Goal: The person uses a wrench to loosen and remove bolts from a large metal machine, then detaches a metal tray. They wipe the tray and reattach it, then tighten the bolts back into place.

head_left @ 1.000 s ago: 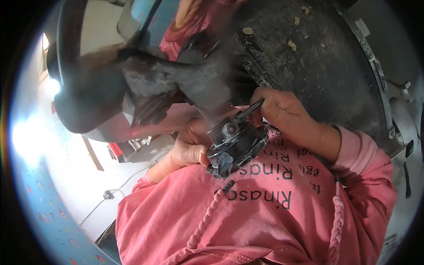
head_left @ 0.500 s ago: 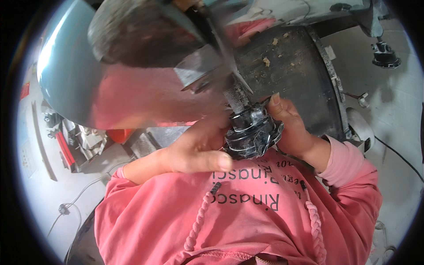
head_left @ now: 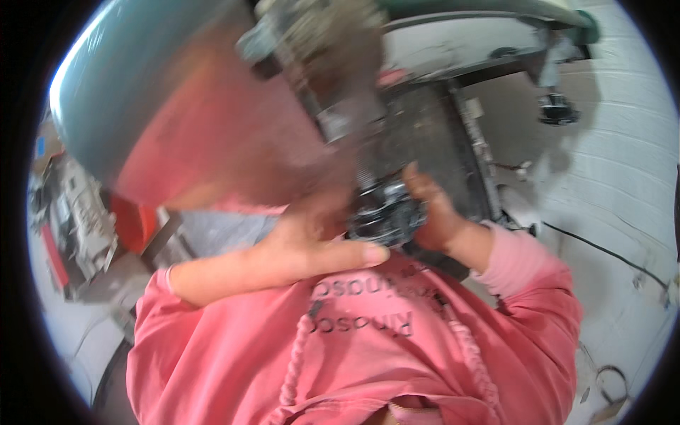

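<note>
A black, glossy, round fitting (head_left: 388, 216) sits at the lower end of a blurred threaded rod (head_left: 365, 178), close in front of my chest. My left hand (head_left: 312, 230) lies against its left side, with the thumb stretched along its lower edge and the fingers hidden behind it. On the other side, my right hand (head_left: 440, 212) grips the fitting, thumb up near its top. Above the rod is a grey-brown, dirt-covered machine part (head_left: 319, 64), smeared by motion. What kind of fitting this is cannot be made out.
A large shiny blue-green curved cover (head_left: 163, 78) fills the upper left. Behind my right hand stands a dark flat panel (head_left: 432, 134). A similar black fitting (head_left: 557, 110) hangs at the right. Grey parts (head_left: 81, 209) and an orange-red bin (head_left: 133, 225) lie left; a black cable (head_left: 602, 248) runs right.
The view has shifted, so the right-hand fitting and the panel appear further left. Both hands remain at the black fitting. The dirt-covered part above looks displaced to the right.
</note>
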Demonstrator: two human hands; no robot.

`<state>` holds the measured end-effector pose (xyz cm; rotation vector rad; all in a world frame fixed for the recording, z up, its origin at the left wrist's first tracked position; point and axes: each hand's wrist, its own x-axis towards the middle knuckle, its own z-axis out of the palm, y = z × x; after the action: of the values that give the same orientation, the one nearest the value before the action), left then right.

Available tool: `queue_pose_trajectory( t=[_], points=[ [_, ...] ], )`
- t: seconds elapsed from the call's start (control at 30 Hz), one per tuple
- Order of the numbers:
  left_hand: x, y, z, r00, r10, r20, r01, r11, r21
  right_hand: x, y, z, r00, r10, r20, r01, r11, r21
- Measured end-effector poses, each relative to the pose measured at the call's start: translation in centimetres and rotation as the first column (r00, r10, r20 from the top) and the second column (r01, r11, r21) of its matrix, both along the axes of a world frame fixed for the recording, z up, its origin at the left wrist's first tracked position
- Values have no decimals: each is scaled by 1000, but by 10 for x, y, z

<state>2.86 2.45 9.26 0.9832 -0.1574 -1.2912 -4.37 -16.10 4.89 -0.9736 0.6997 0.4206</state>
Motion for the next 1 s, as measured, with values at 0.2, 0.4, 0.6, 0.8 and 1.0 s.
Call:
queue_pose_trajectory(
  t=[0.2, 0.4, 0.6, 0.8, 1.0],
  points=[
    [1, -5, 6, 998, 8, -62, -7, 1000, 17, 0, -7, 8, 990, 138, -24, -139, 990, -18],
    [-4, -5, 6, 990, 18, 143, -29, 997, 78, -5, -1, -14, 974, 69, 218, -104, 982, 155],
    [-13, -8, -11, 970, 92, 224, -104, 994, 43, -19, 4, -20, 977, -205, -59, 210, 882, 421],
    [-5, -7, -41, 990, 85, 117, -60, 976, -210, -85, 7, -7, 849, -495, 184, 502, 865, 11],
    [5, -15, -61, 995, 68, -69, -87, 942, -324, -192, 50, 7, 567, -748, 344, 817, 564, -120]
  ],
)
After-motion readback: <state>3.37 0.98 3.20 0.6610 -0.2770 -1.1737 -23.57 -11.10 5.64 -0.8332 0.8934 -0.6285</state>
